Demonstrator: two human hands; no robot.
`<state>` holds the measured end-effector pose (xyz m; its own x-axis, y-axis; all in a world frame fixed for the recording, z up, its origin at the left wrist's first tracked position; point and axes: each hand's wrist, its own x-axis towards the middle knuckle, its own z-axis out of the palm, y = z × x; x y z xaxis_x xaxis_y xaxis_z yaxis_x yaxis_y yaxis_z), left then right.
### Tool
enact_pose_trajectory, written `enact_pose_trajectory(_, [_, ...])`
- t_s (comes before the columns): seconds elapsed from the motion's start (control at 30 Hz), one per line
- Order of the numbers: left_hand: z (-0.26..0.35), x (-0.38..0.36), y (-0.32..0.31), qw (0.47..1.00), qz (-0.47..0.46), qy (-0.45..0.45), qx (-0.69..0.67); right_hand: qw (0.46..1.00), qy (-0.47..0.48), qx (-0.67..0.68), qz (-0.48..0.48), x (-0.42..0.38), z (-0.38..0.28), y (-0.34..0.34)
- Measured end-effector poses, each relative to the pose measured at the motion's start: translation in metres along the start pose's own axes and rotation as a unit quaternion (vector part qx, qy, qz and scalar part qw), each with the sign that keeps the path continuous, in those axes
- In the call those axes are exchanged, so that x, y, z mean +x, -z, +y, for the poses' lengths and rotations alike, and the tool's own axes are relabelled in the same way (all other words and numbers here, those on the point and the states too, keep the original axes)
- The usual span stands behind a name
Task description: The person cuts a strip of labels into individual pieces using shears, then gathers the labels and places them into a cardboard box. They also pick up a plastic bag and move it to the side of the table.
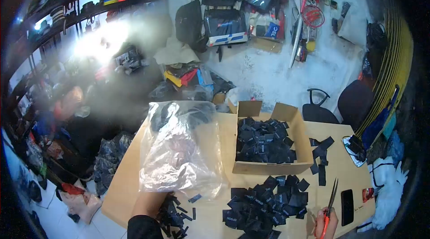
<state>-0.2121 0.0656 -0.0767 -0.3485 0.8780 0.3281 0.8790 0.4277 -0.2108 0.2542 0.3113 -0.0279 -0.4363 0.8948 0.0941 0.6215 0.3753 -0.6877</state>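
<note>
My right hand (326, 223) is closed round the orange handles of a pair of scissors (332, 196), whose blades point up and away. My left hand (179, 149) is inside or behind a clear plastic bag (156, 167); the fingers are blurred by the plastic, and the wrist shows below its edge. Between the hands lies a pile of black fabric labels (264, 205), some with white lettering. Small black strips (172, 214) are scattered beside my left wrist. Behind the pile, an open cardboard box (273, 168) holds more black labels (264, 140).
A black phone (347, 207) and a small red packet (367, 195) lie right of the scissors. Black strips (321, 151) lie beside the box. Beyond the table (121, 185) are a dark chair (356, 100), wall-hung bags (224, 26) and loaded shelves at left.
</note>
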Motion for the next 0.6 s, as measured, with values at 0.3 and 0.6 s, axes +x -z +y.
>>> enact_pose_trajectory(0.3, [-0.002, -0.069, -0.008, 1.000, -0.003, 0.006, -0.028, 0.999, 0.018, -0.031, 0.019, 0.003, 0.006, -0.001])
enact_pose_trajectory(0.6, [0.013, -0.080, -0.017, 0.998, 0.001, 0.000, -0.062, 0.997, 0.042, 0.040, 0.046, 0.001, 0.022, -0.001])
